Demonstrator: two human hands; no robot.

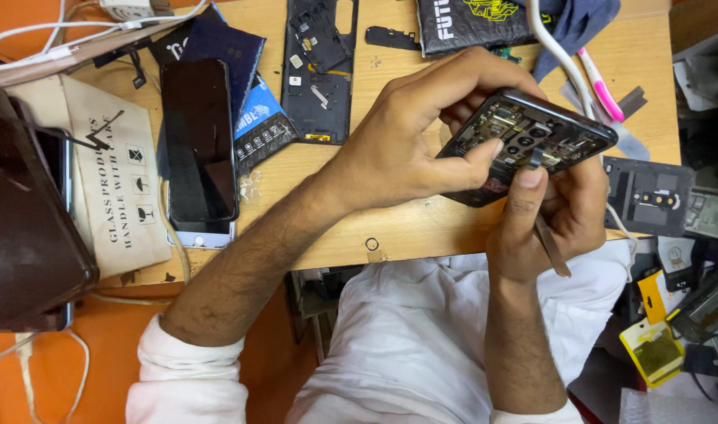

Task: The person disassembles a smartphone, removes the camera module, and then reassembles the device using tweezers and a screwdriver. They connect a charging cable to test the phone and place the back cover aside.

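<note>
I see my right hand [559, 216] closest to me, pinching thin metal tweezers [549, 239] with the tip on an opened phone [528, 141]. My left hand [406, 141] is wrapped tight around that phone, thumb on its bare insides — it sits tilted up above the wooden table [422, 228]. Farther off lie a dark screen panel [198, 141] and a black phone frame [321, 71].

Wooden worktable [422, 228], orange floor [100, 361] beneath, evenly lit, cluttered surroundings
</note>
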